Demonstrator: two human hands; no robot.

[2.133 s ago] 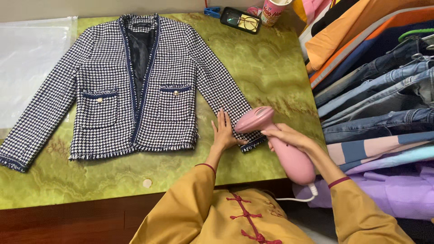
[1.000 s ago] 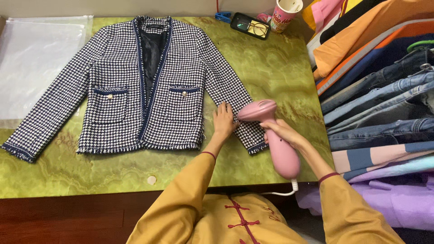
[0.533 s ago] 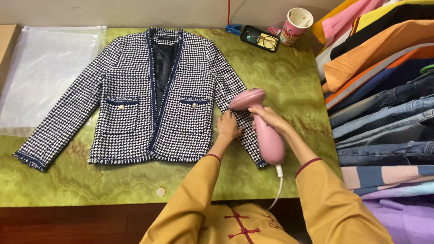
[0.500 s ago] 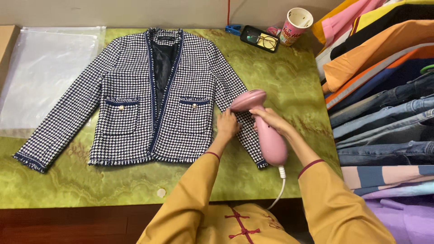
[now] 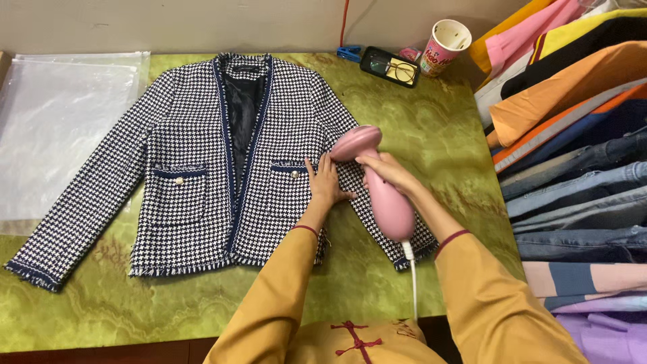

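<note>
- A stack of clear plastic bags lies flat at the far left of the green marbled table, its right edge just beside the jacket's sleeve.
- A houndstooth jacket in dark blue and white is spread front-up on the table, open down the middle, with 2 fringed pockets and both sleeves angled outward.
- The left hand lies palm-down with fingers together and extended, pressing flat on the jacket between the pocket nearer the person's right and the sleeve on that side; it grips nothing.
- A pink handheld steamer sits just right of that hand, its rounded head over the upper part of that sleeve and its handle slanting back toward the person, a white cord trailing from its end.
- The right hand is wrapped around the steamer's neck, fingers closed on it.
- At the table's far edge, a black tray with glasses lies beside a paper cup.
- Folded clothes in orange, denim and pastel colours are piled at the right.
</note>
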